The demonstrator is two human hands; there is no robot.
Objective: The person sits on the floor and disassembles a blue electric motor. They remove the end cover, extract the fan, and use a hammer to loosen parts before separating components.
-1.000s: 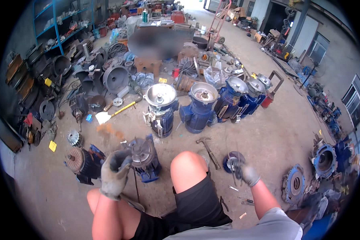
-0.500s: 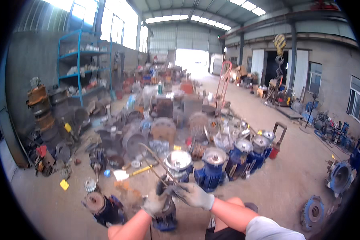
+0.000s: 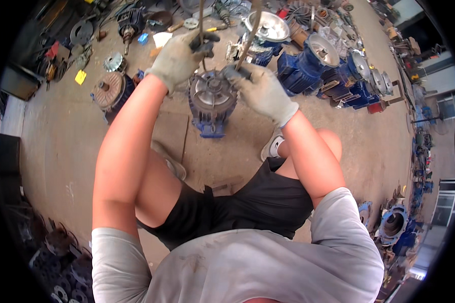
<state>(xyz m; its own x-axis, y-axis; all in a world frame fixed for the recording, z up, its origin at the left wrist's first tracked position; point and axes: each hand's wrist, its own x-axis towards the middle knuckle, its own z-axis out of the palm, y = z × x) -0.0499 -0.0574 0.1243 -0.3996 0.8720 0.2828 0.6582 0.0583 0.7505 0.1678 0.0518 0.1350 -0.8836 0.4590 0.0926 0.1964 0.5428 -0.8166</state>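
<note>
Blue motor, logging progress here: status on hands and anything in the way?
Left hand and right hand, gloved, each gripping a thin bar over the blue motor. Motor upright on floor. More motors beyond, apart.

Two gloved hands (image 3: 179,58) (image 3: 263,91); one blue motor (image 3: 211,101) between; two curved rods (image 3: 247,35).
</note>
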